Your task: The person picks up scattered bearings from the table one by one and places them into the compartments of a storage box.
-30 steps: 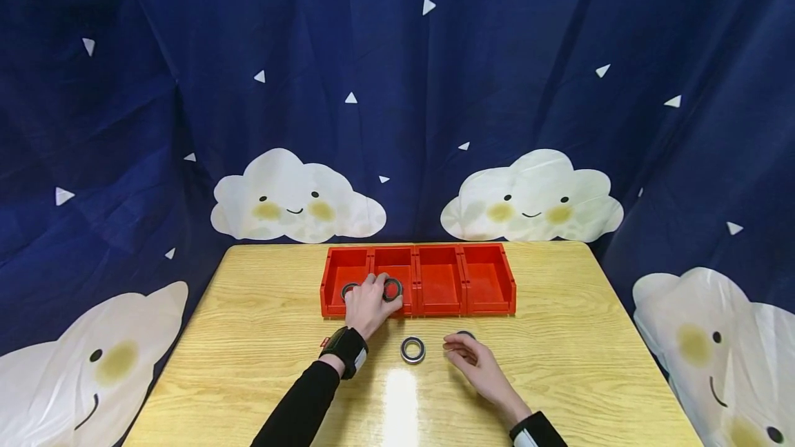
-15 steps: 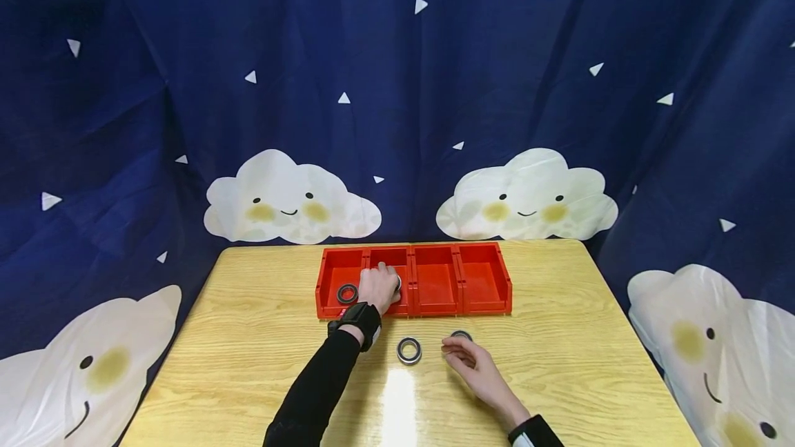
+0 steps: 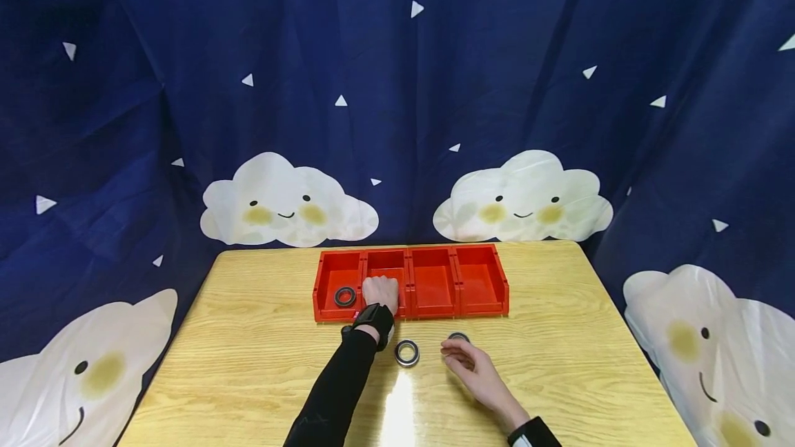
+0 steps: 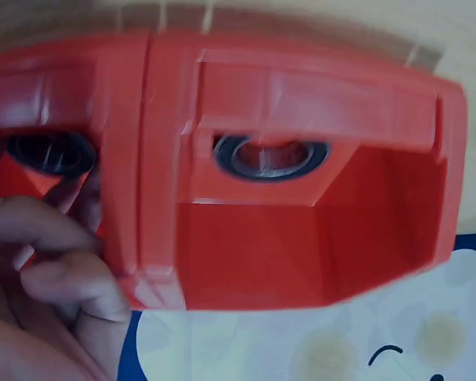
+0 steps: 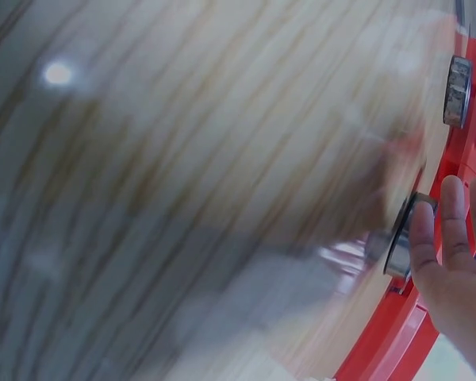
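Observation:
My left hand (image 3: 381, 293) reaches down into the second red compartment from the left. In the left wrist view its curled fingers (image 4: 47, 230) are at a dark-rimmed ball bearing (image 4: 51, 153), which they appear to pinch low in that compartment. The head view hides this bearing behind the hand. My right hand (image 3: 475, 371) stays over the table, its fingers loosely bent. Beyond its fingertips a bearing (image 3: 459, 336) shows on the table; in the right wrist view the extended fingers overlap this bearing (image 5: 402, 238). Between the hands another bearing (image 3: 406, 353) lies flat.
A row of joined red bins (image 3: 435, 281) stands toward the back of the wooden table (image 3: 261, 336). One bearing (image 3: 344, 296) lies in the leftmost compartment. Behind the table hangs a dark blue curtain (image 3: 397, 54) printed with clouds.
The left hand has moved forward and down into the second compartment with its bearing, uncovering the bearing in the leftmost one. The right hand has hardly moved. The head view has shifted slightly.

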A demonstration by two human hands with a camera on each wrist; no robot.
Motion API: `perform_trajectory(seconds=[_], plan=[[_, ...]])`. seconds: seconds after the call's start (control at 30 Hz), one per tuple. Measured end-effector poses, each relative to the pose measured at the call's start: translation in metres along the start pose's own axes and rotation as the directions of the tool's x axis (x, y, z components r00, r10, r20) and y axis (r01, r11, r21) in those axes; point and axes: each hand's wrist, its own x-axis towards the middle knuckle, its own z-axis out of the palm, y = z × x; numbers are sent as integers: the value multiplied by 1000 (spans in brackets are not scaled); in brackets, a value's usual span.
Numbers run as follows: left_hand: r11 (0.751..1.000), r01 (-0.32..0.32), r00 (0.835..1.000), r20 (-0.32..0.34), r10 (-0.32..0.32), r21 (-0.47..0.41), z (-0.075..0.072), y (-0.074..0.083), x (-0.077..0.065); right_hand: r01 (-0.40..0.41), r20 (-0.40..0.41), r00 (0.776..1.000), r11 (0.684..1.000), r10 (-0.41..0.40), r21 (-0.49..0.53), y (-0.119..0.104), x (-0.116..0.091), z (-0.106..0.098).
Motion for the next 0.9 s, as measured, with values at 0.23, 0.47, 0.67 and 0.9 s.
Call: perform_trajectory(seconds=[0.23, 0.47, 0.67, 0.9], plan=[[982, -106, 937, -347, 46, -155, 16, -15, -17, 1, -23, 1000, 1000, -2, -31, -2, -1, -6], [833, -270, 817, -573, -66, -482, 37, -45, -47, -23, -59, 998, 997, 19, -68, -1, 0, -11], [627, -269, 898, -426, -111, -731, 59, -67, -74, 59, -26, 998, 993, -62, -101, -2, 4, -5], [495, -160, 987, -141, 75, -854, 73, -83, -84, 133, 22, 991, 965, -131, -228, -5, 14, 13]])
